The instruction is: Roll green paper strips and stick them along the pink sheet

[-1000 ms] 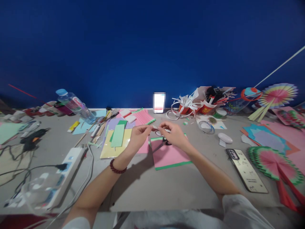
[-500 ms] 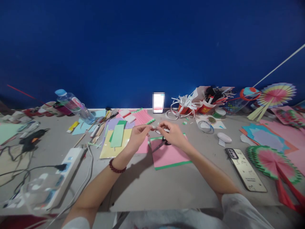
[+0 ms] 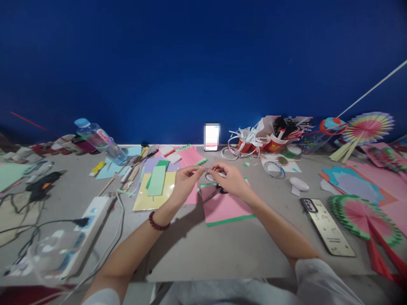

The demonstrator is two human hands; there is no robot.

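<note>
in the head view, two bare hands meet in the middle, above a flat, matt grey counter (image 3: pixel 241 256). the left hand (image 3: pixel 187 182) and the right hand (image 3: pixel 231 180) face each other, thumb and forefinger of each pressed together, pinching a small pale scrap (image 3: pixel 206 170) between them; it is too small and blurred for its shape or material to be told. a bracelet (image 3: pixel 159 222) of round dark red beads circles the left wrist. below the right hand lies a smooth pink sheet (image 3: pixel 229 212) with narrow green edges, and on it scissors (image 3: pixel 220 189) with black handles, partly hidden by that hand. near the left hand, a light green strip (image 3: pixel 157 182), flat and oblong, rests on a glossy yellow sheet (image 3: pixel 143 202). behind these sits pink pleated paper (image 3: pixel 192 156) with a zigzag green edge.

farther left, a clear plastic bottle (image 3: pixel 101 137) with a blue cap leans over at a slant, and a long white power strip (image 3: pixel 85 239) lies nearer the person. to the right, thin curling white strips (image 3: pixel 251 136) spill beside a red cup (image 3: pixel 276 145) crammed with tools. a thin wire (image 3: pixel 275 170) is coiled into a loose ring. a phone (image 3: pixel 329 228) with a pale patterned back lies beside a ribbed pink fan (image 3: pixel 365 216) rimmed in jagged green. a smooth dark blue wall (image 3: pixel 190 63) rises behind everything.
</note>
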